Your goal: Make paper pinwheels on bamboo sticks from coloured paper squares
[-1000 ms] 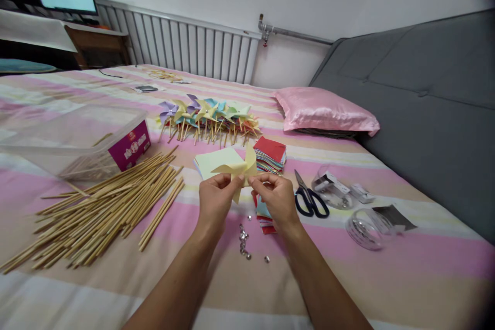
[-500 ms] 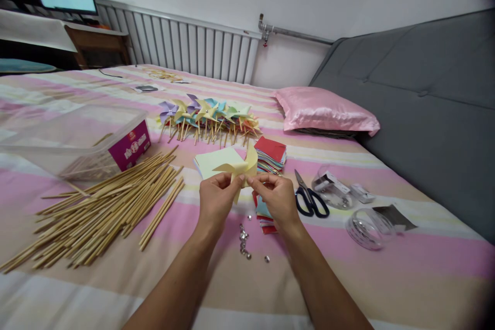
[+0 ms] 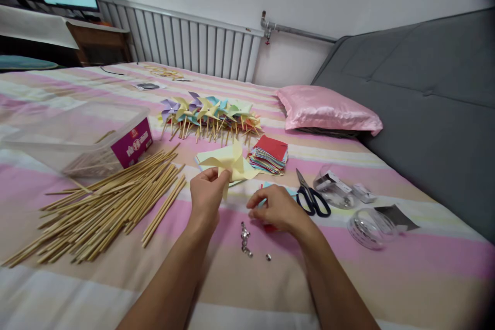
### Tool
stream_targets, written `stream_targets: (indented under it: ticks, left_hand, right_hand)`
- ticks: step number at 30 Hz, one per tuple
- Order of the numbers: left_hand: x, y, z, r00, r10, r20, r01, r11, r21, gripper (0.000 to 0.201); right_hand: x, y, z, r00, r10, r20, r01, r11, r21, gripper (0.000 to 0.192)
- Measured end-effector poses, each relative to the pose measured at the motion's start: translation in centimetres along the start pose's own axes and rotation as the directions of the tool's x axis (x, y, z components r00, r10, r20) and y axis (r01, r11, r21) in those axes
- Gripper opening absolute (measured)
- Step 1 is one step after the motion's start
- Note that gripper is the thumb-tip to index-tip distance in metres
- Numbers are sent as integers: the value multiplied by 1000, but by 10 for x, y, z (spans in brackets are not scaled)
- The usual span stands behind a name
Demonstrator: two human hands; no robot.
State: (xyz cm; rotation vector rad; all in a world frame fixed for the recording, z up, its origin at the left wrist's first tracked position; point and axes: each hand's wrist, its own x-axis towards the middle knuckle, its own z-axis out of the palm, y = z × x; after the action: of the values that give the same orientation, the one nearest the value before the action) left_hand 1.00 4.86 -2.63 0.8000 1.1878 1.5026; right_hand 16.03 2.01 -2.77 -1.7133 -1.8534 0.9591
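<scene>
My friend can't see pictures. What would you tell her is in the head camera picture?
A person's left hand holds a folded yellow paper pinwheel over a striped bed, while the right hand hovers above small metal pins. Wooden sticks, finished pinwheels, coloured paper squares and scissors lie around.

We see a matt paper pinwheel, bare wooden sticks, shiny metal pins, a glossy satin pillow.
</scene>
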Motion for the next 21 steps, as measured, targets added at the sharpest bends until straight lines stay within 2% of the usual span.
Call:
stream_targets:
  ticks: [3,6,11,21]
  left_hand:
    - [-1,0,0,1000,-26,5,26,1000,0,17]
    - [-2,0,1,999,-43,8,43,999,-13,17]
    - [-2,0,2,997,-68,28,68,997,-28,18]
    - [-3,-2,2,997,-59,51,60,998,-27,17]
  right_hand:
    - [0,-1,8,1000,22,5,-19,952,-306,18]
    - [2,-2,13,999,22,30,-8,913,-409,20]
    - [5,-2,15,999,16,52,8,899,-438,19]
    - [5,5,17,985,-175,14,169,925,-339,26]
